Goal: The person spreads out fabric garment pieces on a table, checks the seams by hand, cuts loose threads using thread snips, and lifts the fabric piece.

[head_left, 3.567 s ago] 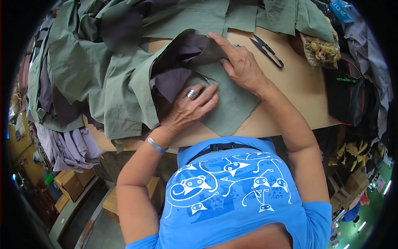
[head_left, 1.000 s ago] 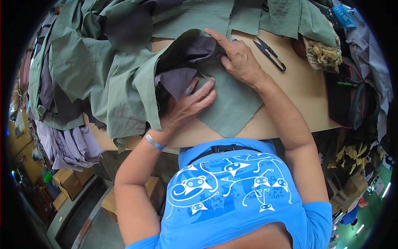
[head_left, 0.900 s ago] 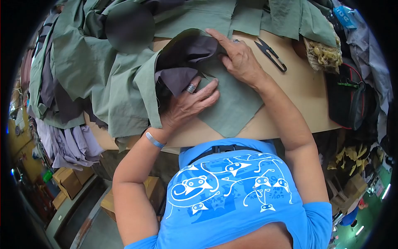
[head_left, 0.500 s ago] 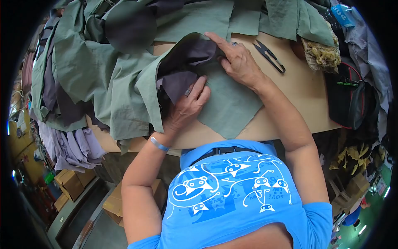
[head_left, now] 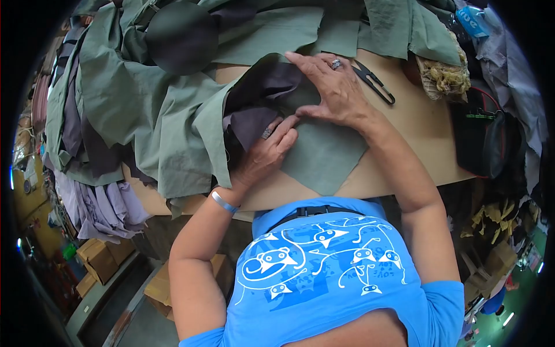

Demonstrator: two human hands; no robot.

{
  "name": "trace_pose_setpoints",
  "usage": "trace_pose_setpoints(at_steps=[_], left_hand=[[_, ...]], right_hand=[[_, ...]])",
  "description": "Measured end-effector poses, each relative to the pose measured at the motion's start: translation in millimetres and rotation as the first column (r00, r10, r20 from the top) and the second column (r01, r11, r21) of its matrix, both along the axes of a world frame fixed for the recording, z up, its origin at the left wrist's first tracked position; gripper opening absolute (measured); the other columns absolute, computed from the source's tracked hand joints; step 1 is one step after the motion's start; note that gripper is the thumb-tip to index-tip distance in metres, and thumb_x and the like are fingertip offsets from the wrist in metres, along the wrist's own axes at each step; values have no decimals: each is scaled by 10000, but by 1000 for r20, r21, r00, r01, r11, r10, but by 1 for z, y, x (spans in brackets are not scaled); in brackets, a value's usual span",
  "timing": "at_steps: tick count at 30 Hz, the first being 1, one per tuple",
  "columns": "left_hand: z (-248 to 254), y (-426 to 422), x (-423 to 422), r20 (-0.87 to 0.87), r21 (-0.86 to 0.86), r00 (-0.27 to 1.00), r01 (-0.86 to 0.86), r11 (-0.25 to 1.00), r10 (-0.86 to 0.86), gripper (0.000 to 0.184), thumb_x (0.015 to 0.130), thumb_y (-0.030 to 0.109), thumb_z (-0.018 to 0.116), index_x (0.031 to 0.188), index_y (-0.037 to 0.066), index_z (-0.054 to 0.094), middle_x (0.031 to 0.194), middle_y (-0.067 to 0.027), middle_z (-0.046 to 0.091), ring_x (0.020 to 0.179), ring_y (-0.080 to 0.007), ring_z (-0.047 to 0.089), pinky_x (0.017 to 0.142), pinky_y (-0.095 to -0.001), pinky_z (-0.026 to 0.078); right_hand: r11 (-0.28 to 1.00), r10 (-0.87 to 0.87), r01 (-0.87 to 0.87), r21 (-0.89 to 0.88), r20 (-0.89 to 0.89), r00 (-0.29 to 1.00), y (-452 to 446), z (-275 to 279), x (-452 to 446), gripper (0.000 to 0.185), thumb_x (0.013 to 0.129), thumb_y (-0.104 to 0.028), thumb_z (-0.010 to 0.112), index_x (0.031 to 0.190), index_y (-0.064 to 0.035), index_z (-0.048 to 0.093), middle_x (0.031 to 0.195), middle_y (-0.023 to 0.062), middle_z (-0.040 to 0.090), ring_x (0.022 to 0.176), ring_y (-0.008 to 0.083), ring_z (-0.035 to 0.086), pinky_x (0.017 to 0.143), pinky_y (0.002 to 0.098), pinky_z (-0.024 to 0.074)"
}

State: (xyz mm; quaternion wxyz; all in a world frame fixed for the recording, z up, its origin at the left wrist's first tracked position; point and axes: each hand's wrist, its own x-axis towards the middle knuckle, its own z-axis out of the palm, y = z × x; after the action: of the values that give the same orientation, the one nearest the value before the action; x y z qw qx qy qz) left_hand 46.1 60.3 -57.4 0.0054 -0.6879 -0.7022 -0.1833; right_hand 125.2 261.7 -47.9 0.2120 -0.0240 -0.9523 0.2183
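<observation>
A green garment piece with a dark lining is spread over the table in front of me and folded open. My left hand reaches in at the fold, its fingers closed on the dark lining. Those fingertips meet the thumb of my right hand. That hand rests on the cloth with thumb and index finger spread, the index tip at the fold's upper edge. Under both hands lies a flat green panel. Thread snips lie just beyond my right hand, partly covered by it.
More green cloth lies across the back of the tan table. A wrapped yellowish bundle and a black pouch sit at the right. Lilac cloth hangs over the left edge; cardboard boxes stand below.
My right hand has come slightly down and left, its thumb now meeting my left fingertips. My left hand has shifted a little right. The fold's upper edge sits slightly lower.
</observation>
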Motion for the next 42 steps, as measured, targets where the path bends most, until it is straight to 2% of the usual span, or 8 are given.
trace_pose_setpoints(at_steps=[5, 7, 15, 21, 25, 28, 34, 42], left_hand=[[-3, 0, 1, 197, 0, 980, -26, 1000, 25, 220, 770, 31, 528, 984, 28, 480, 1221, -112, 532, 1017, -297, 555, 892, -360, 460], [2, 1, 0, 141, -7, 990, -27, 1000, 27, 298, 683, -42, 538, 969, 27, 492, 1239, -82, 527, 1026, -282, 565, 842, -348, 493], [0, -1, 1, 74, -44, 997, -15, 999, 19, 293, 659, -49, 556, 934, 38, 507, 1275, -40, 515, 1027, -255, 562, 789, -319, 512], [16, 3, 26, -16, -63, 1000, 8, 998, -9, 233, 741, -16, 555, 964, 43, 522, 1231, -82, 535, 987, -240, 579, 744, -317, 517], [11, -11, 14, -111, -34, 989, -102, 994, 97, 266, 750, 91, 562, 1014, 66, 577, 1093, -48, 550, 938, -225, 584, 802, -337, 483], [3, -15, 9, 24, -65, 991, -129, 990, 131, 364, 745, -75, 541, 1089, 39, 573, 1095, -101, 554, 946, -288, 598, 776, -342, 509], [-12, -21, 6, 95, -102, 991, -83, 991, 93, 403, 744, -87, 527, 1129, 30, 547, 1212, -108, 496, 1081, -269, 543, 895, -329, 477], [3, -12, 2, 17, -209, 1000, 1, 978, 2, 303, 803, 16, 504, 1103, 49, 529, 1288, -93, 493, 1091, -266, 548, 916, -334, 459]], right_hand=[[987, 65, -82, 137, 121, 990, 2, 2, 4, 1038, 547, -405, 815, 1419, -294, 263, 1373, 13, 377, 1302, 234, 321, 1039, 554, 225], [978, 107, -134, 162, 163, 981, 5, 0, 8, 1039, 545, -416, 817, 1417, -324, 261, 1409, 12, 339, 1326, 226, 289, 1073, 572, 159], [938, 184, -291, 188, 440, 879, 16, 25, 80, 1061, 523, -376, 836, 1417, -311, 267, 1462, 17, 275, 1350, 226, 251, 1091, 568, 126], [998, -27, 38, -44, 229, 973, 6, 10, 36, 933, 639, -206, 763, 1423, -201, 257, 1275, 107, 502, 1136, 283, 492, 991, 472, 313], [987, -38, 50, -154, 77, 996, -10, -6, -5, 820, 663, 4, 574, 1411, -158, 277, 902, 115, 642, 816, 288, 601, 808, 413, 395], [946, 21, 20, -322, 122, 992, -12, -17, -23, 803, 653, 43, 525, 1399, -152, 300, 818, 144, 634, 700, 339, 591, 709, 429, 433], [952, 72, -118, -282, -168, 983, -10, -27, -31, 816, 625, 126, 466, 1384, -143, 338, 783, 173, 612, 657, 382, 566, 645, 451, 461], [957, 55, -119, -264, -236, 970, -11, -30, -25, 800, 636, 125, 464, 1382, -144, 359, 745, 157, 587, 657, 337, 562, 654, 409, 457]])
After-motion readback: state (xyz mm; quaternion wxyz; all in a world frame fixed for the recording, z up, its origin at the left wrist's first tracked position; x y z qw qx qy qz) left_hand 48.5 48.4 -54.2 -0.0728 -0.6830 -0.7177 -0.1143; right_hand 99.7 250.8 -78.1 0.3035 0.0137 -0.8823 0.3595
